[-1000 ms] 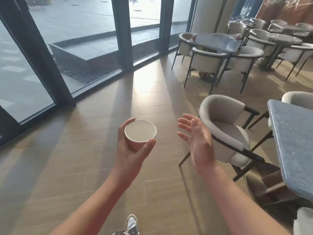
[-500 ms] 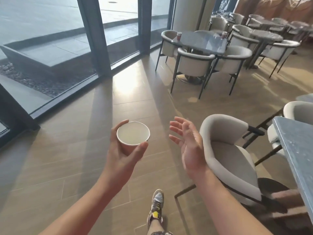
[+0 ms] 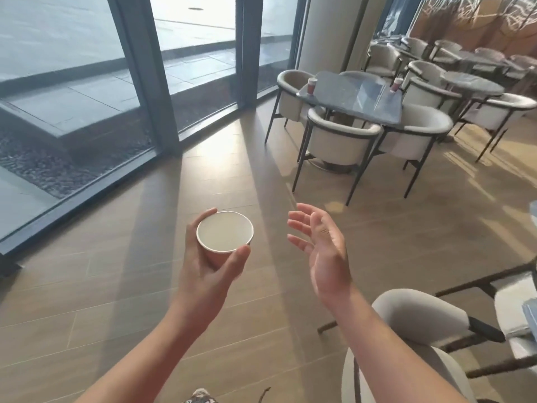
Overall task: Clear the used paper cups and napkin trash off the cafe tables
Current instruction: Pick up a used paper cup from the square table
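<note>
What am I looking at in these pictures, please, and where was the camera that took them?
There is no machine here, only a person clearing a cafe. All the pictures come from one wide-angle camera worn on the person's head. It looks forward and down, so you see their own two forearms reaching into the frame.

The left hand holds a white paper cup upright, with fingers and thumb curled round it. You look straight into its mouth, and it appears empty. The right hand is open and holds nothing.

Ahead stands a dark table ringed by pale chairs. On it are a red cup near its left end and a second red cup at its right end. Tall windows run along the left.
</note>
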Demonstrator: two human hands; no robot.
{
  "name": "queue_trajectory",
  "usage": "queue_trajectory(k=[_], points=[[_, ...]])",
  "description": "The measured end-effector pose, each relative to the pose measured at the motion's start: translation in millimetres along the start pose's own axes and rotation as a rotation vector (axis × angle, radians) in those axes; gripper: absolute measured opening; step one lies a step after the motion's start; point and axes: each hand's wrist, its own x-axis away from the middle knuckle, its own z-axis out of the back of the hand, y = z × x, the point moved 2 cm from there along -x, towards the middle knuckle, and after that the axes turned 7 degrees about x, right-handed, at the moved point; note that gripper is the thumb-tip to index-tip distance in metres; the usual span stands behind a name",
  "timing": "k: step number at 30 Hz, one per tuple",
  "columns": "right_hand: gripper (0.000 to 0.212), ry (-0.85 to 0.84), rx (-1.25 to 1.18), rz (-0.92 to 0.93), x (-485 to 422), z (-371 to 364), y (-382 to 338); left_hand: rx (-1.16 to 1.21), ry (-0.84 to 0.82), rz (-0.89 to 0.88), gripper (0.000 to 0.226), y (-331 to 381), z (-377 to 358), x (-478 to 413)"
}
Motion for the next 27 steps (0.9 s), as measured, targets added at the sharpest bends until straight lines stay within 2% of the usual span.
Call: queue_trajectory(k=[6, 10, 14, 25, 27], points=[[0.051, 0.024, -0.033, -0.006, -156, -36, 37, 0.035, -0.02, -0.012, 0.064, -58, 0, -155], [0.051, 0.061, -0.033, -0.016, -269, -70, 53, 0.086, -0.04, 0.04, 0.07, -89, 8, -276], [0.045, 0.101, -0.054, -0.012, -376, -95, 54, 0.082, -0.078, 0.042, 0.07, -105, 9, -390], [0.041, 0.12, -0.09, -0.033, -647, -130, 97, 0.053, -0.118, 0.075, 0.063, -184, -29, -652], [0.041, 0.107, -0.101, -0.033, -704, -130, 110, 0.038, -0.104, 0.077, 0.068, -204, -43, -703]])
